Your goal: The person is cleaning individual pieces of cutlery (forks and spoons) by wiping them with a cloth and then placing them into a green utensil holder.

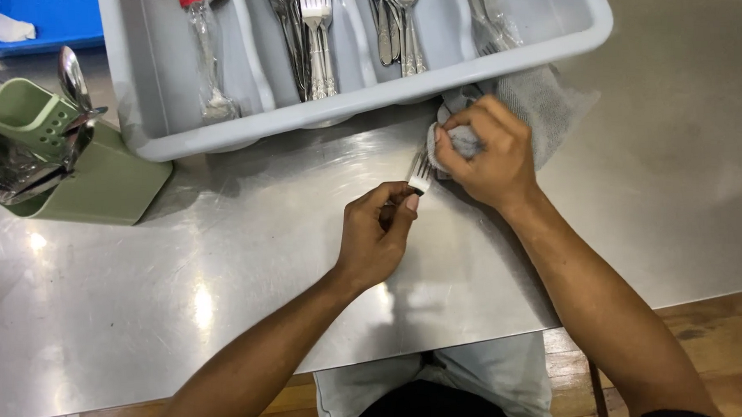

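My left hand [378, 233] grips a metal fork [420, 173] by its handle, tines pointing up and away. My right hand [488, 151] is closed on a grey cloth [540, 100], pressing a bunched part of it against the fork's tines. The rest of the cloth lies on the steel table [225, 271] beneath the right hand, partly tucked under the tray's near edge. Both hands work just in front of a grey cutlery tray [153, 93].
The grey tray holds forks [316, 38], spoons [397, 27] and wrapped cutlery [209, 58] in separate compartments. A green cutlery holder [98, 177] with spoons stands at the left. A blue bin [52, 22] sits at the far left. The table's near edge runs above my lap.
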